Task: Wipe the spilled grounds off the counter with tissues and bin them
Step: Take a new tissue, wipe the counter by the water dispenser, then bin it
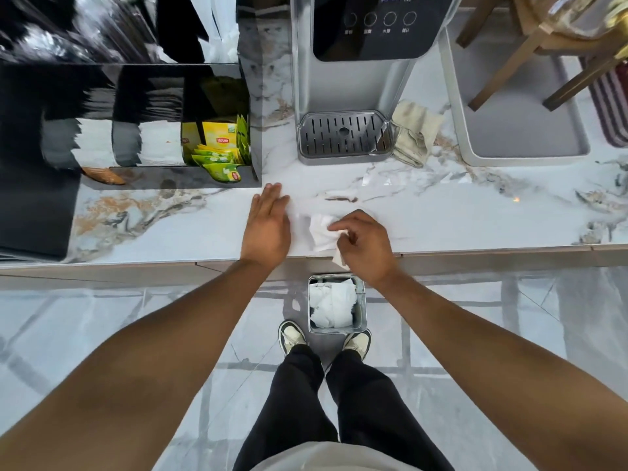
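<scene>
A white tissue (320, 232) lies crumpled at the front edge of the marble counter (458, 212), one corner hanging over the edge. My right hand (365, 246) pinches it from the right with fingers curled. My left hand (266, 226) rests flat on the counter just left of the tissue, fingers together, holding nothing. A thin brown streak of grounds (341, 199) shows on the counter behind the tissue. Below the counter edge on the floor stands a small square metal bin (361, 311) with white used tissues (331, 305) inside.
A water dispenser (346, 96) with a drip tray stands at the back centre, a beige cloth (416, 134) beside it. A black organiser with yellow tea bags (221, 147) is at the left. A grey tray (523, 141) sits at the right. My shoes flank the bin.
</scene>
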Demonstrator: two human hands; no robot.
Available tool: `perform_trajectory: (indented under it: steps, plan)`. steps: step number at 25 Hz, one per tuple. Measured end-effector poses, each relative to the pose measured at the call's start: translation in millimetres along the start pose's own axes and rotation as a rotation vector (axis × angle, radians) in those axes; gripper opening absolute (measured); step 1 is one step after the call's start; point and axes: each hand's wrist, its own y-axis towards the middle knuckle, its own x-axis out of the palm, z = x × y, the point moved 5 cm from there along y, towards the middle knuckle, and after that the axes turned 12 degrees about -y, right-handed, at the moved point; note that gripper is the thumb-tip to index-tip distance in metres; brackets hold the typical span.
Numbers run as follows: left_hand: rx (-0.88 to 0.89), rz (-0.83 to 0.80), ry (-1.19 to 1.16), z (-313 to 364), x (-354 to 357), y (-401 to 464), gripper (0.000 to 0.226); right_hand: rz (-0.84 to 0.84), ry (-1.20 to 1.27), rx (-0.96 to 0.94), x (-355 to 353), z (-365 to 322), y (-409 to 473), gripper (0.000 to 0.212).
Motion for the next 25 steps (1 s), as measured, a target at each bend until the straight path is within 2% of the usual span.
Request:
perform_trajectory:
  steps: [3,4,7,9,12,14,16,19,20,23,25]
  plan:
    - [-0.204,0.022,-0.321,7.7,4.7,-2.8,0.04,0.03,-0.024,0.043,7.8,-8.9,15.4,0.034]
    - [-0.245,0.009,-0.341,9.9,6.6,-0.5,0.042,0.02,-0.036,0.028,11.5,-13.9,18.8,0.037]
    - [-0.167,-0.01,-0.157,15.6,9.2,2.9,0.034,-0.008,-0.003,-0.003,19.7,-23.6,22.2,0.043]
    - [-0.119,0.031,-0.122,19.8,7.0,-4.0,0.024,-0.004,0.013,-0.002,20.4,-24.2,17.2,0.043]
    - [-0.104,0.138,-0.263,30.9,2.8,-21.0,0.015,-0.014,-0.025,0.025,17.9,-19.3,4.6,0.049]
    - [-0.127,0.098,-0.39,38.1,5.7,-32.5,0.014,-0.031,-0.037,0.074,13.8,-13.6,-6.6,0.051]
    - [-0.176,0.071,-0.451,37.7,8.3,-44.9,0.013,-0.097,0.022,0.123,9.3,-8.9,-19.9,0.045]
    - [-0.227,0.08,-0.511,30.2,10.6,-61.1,0.014,-0.243,0.089,0.205,6.4,2.1,-42.5,0.016]
    - [-0.242,0.074,-0.522,25.6,13.2,-66.1,0.014,-0.298,0.103,0.237,5.3,7.9,-48.5,0.013]
    - [-0.287,-0.005,-0.594,11.1,30.2,-85.0,0.019,-0.453,0.042,0.288,-2.3,31.2,-68.3,0.024]
    - [-0.33,-0.043,-0.598,2.1,43.7,-100.1,0.022,-0.467,0.072,0.381,-10.8,51.3,-84.7,0.031]
